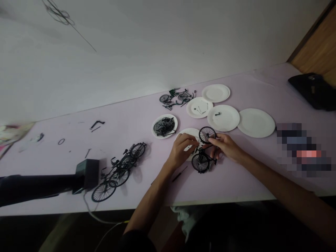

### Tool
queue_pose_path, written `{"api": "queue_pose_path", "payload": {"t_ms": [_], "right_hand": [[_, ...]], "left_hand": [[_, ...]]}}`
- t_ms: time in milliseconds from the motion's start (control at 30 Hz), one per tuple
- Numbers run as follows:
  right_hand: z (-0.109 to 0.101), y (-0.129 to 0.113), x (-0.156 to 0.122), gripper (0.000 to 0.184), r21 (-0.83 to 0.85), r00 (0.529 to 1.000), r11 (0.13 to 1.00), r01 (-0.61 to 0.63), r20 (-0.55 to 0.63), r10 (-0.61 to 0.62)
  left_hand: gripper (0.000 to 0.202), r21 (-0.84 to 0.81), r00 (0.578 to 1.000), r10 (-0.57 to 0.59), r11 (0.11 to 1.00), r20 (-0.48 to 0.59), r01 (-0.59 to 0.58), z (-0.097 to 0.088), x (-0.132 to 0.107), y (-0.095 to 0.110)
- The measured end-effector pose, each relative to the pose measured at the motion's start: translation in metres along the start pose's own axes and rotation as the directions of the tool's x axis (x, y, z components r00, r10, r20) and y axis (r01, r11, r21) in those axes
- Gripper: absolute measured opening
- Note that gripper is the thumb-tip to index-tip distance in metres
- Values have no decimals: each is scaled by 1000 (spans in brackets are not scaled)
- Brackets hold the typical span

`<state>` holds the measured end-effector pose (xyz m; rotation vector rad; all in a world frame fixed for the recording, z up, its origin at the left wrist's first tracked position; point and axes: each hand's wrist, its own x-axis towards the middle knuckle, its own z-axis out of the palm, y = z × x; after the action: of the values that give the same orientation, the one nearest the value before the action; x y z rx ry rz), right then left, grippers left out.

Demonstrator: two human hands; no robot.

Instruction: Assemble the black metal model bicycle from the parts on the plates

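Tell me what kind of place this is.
Probably a hobby or assembly workbench: a pale table, paper plates holding small black parts, miniature bicycles, and a small bicycle held by the left hand and right hand.

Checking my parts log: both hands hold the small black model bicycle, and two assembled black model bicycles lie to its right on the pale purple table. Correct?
One slip: the head view shows the two assembled black model bicycles to the left of the small black model bicycle, not its right. The left hand and right hand do hold it, on the pale purple table.
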<state>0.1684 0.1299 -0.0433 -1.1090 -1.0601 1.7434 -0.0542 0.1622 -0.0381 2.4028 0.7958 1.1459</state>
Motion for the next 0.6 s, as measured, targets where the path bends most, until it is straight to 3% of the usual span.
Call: {"api": "queue_pose_path", "payload": {"t_ms": [300, 600], "right_hand": [[1, -2, -1, 28, -14, 1000, 1000, 14, 3, -14], [0, -1, -1, 29, 1, 1000, 1000, 5, -3, -5]], "left_hand": [[5, 159, 991, 136, 978, 15, -137, 2, -1, 3], [6, 158, 994, 111, 982, -16, -107, 4, -1, 9]]}}
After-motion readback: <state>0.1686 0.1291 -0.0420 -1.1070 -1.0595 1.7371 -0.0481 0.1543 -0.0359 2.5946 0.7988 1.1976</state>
